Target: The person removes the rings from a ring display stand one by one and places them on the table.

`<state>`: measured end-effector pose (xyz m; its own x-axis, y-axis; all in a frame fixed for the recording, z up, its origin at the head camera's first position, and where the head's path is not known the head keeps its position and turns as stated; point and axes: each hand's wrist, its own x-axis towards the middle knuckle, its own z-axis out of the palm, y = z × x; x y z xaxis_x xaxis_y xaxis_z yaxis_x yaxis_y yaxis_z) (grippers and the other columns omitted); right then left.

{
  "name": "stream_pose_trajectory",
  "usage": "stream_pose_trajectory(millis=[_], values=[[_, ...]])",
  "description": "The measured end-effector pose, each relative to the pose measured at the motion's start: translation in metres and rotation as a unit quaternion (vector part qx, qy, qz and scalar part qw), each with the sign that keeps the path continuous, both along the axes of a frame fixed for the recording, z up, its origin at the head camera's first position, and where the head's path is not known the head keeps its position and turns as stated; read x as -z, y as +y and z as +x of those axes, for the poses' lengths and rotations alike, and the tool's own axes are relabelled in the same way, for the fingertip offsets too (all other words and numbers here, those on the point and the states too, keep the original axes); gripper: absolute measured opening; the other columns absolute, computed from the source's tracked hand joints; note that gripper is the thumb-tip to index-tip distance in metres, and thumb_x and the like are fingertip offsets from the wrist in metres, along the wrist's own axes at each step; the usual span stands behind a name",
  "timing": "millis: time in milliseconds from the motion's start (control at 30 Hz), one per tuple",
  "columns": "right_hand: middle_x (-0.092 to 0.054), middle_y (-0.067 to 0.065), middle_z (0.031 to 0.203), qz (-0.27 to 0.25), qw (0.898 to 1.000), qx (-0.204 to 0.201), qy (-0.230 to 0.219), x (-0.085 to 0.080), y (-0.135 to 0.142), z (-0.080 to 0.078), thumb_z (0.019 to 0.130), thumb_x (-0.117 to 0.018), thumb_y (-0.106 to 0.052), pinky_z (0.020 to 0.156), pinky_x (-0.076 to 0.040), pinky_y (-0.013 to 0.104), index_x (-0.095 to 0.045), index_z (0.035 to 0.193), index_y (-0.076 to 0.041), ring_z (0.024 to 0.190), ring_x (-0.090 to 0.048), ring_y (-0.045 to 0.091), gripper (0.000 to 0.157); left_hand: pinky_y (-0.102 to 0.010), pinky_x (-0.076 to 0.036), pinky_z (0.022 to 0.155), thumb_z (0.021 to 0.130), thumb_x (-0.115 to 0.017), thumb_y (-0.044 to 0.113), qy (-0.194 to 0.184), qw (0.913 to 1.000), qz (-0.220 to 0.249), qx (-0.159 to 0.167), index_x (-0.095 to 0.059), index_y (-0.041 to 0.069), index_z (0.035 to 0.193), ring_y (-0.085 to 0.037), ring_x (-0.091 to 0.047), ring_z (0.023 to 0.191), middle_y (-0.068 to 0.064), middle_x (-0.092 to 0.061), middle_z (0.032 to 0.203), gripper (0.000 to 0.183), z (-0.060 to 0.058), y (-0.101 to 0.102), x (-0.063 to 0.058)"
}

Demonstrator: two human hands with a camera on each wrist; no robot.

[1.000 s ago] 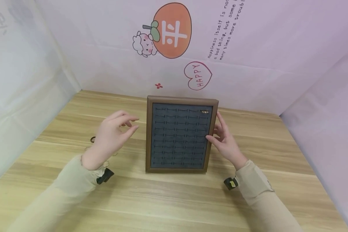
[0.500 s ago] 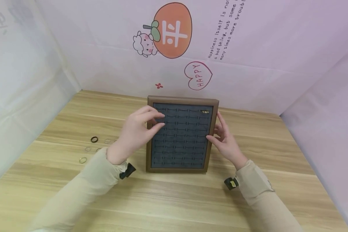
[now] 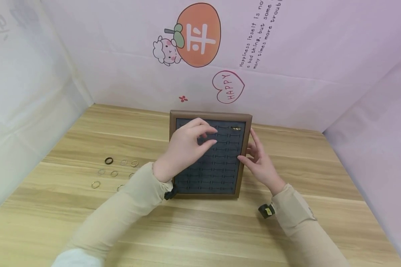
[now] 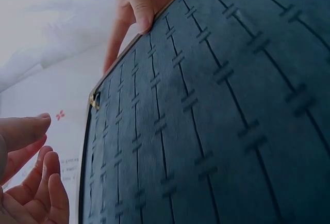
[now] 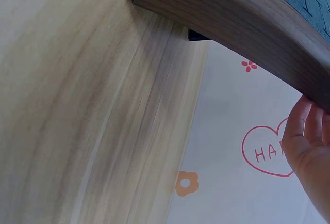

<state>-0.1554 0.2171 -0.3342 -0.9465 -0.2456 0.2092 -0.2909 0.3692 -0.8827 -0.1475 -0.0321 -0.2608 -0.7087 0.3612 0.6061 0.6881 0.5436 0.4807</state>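
Note:
A ring display board (image 3: 187,178), dark grey-blue with rows of slits in a brown wooden frame, stands upright on the table. One gold ring (image 3: 235,128) sits in its top right slot. In front of the board's upper half hovers my left hand (image 3: 190,142), thumb and forefinger apart; the left wrist view shows bare fingertips (image 4: 44,118) with nothing visible between them. My right hand (image 3: 260,165) grips the right side of the frame, thumb at the front and fingers round the edge. Part of the board is hidden behind my left hand.
On the table to the left lie a black ring (image 3: 108,161) and several thin metal rings, such as a gold ring (image 3: 95,184). My left sleeve partly covers some. A white printed backdrop (image 3: 287,100) rises behind the board, with light side walls.
My left hand has moved right, from beside the board to in front of its upper middle, uncovering the loose rings. My right hand and the board have stayed put.

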Motion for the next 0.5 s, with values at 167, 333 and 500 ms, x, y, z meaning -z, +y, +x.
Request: stream_pose_trajectory(millis=[167, 333, 500], values=[[-0.049, 0.024, 0.131, 0.003, 1.000, 0.000, 0.003, 0.000, 0.000, 0.000, 0.092, -0.056, 0.002, 0.098, -0.044, 0.045, -0.001, 0.153, -0.028, 0.104, -0.053, 0.002, 0.088, -0.025, -0.049, 0.066, 0.084, -0.072, 0.015, -0.023, 0.9997, -0.009, -0.002, -0.071, 0.009, 0.104, -0.013, -0.061, 0.082, -0.002, -0.064, 0.100, 0.022, -0.006, 0.014, -0.002], [-0.049, 0.024, 0.131, -0.002, 1.000, -0.007, 0.006, 0.000, 0.001, 0.001, 0.091, -0.056, 0.003, 0.089, -0.045, 0.017, -0.001, 0.153, -0.029, 0.103, -0.053, 0.000, 0.088, -0.025, -0.050, 0.066, 0.085, -0.071, 0.018, -0.045, 0.9986, -0.025, -0.011, -0.070, 0.011, 0.107, -0.012, -0.062, 0.084, 0.000, -0.065, 0.102, 0.023, -0.010, 0.027, -0.005], [-0.049, 0.025, 0.131, -0.015, 1.000, -0.013, 0.009, 0.001, 0.000, 0.001, 0.091, -0.055, 0.004, 0.086, -0.044, 0.012, -0.001, 0.153, -0.027, 0.102, -0.054, -0.001, 0.088, -0.024, -0.050, 0.064, 0.087, -0.069, 0.020, -0.059, 0.9966, -0.045, -0.035, -0.070, 0.014, 0.108, -0.010, -0.062, 0.083, 0.002, -0.065, 0.101, 0.023, -0.013, 0.041, -0.008]])
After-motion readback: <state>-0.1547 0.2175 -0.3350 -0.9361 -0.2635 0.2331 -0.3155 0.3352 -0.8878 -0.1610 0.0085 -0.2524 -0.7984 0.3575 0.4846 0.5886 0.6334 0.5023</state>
